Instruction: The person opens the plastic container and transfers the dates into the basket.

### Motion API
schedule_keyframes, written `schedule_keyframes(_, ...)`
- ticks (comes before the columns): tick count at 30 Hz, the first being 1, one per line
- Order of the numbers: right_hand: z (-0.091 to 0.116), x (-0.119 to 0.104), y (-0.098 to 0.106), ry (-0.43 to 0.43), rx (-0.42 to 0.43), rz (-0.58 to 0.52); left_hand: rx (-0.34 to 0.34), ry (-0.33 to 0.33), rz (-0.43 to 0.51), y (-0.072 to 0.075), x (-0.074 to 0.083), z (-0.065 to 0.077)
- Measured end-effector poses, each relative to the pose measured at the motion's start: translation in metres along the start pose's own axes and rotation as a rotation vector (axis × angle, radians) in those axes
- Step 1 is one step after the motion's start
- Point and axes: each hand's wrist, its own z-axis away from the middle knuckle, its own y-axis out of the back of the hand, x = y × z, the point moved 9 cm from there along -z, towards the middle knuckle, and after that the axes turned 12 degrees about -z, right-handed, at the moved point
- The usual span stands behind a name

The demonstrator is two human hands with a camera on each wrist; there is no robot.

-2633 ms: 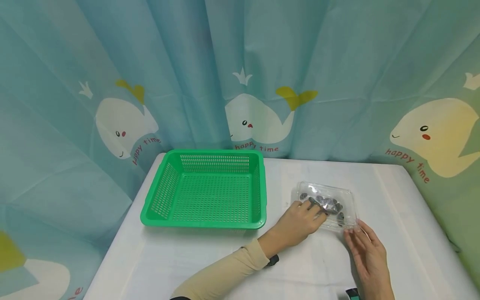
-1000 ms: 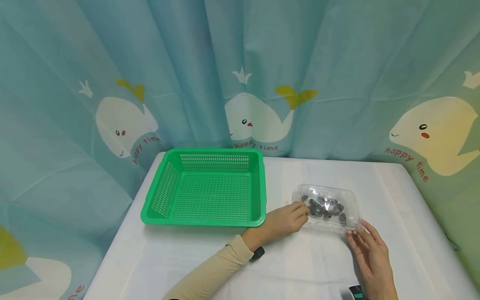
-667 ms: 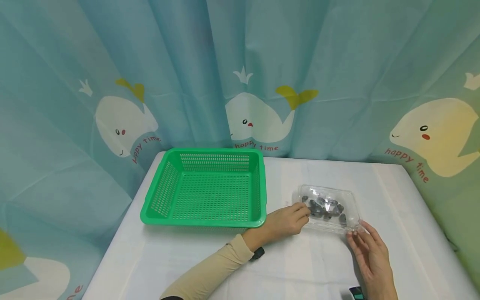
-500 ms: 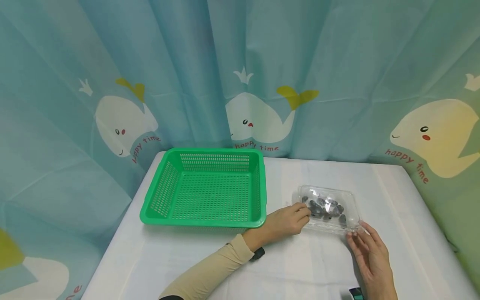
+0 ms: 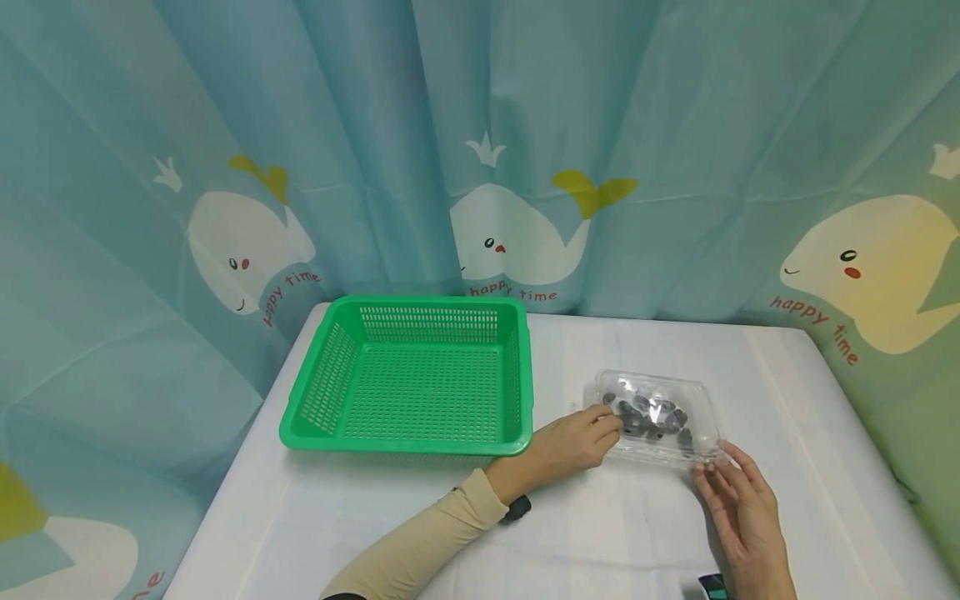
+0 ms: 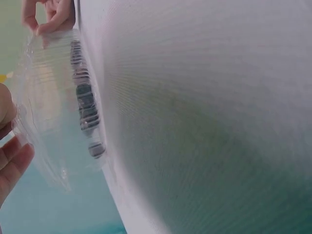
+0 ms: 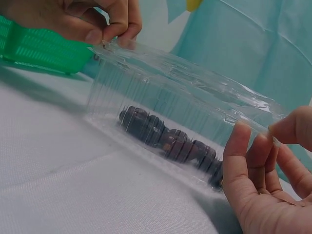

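A clear plastic clamshell box (image 5: 696,408) stands on the right part of the white table. Several dark, roundish fruits that look like grapes (image 7: 180,146) lie on its bottom, seen through the wall. My left hand (image 5: 576,442) pinches the rim at the box's near left corner between thumb and fingertips. At the near right corner my right hand (image 5: 744,510) pinches the rim, thumb on top and fingers below, as the right wrist view shows. In the left wrist view, the left fingers (image 6: 17,161) are at the left edge and the right hand at the top.
A green plastic basket (image 5: 405,454) with slotted walls sits at the table's left, close behind my left forearm. A blue-green curtain (image 5: 675,125) with whale prints hangs behind the table and along its sides. White cloth (image 5: 570,542) covers the table.
Since the oldest frame, my left hand has drawn back from over the fruits to the box's near left corner. The box has shifted slightly toward me. In the last second almost nothing moves.
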Motion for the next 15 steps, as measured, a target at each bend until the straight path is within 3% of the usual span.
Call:
schedule_keyframes(6, -0.0008, 0.0026, -0.0006, -0.016, 0.005, 0.001, -0.007, 0.032, 0.032, 0.0005, -0.0021, 0.0021)
schedule_keyframes(15, 0.0005, -0.0004, -0.0004, 0.008, -0.037, -0.022, 0.139, 0.046, -0.009, 0.0081, -0.0039, 0.0004)
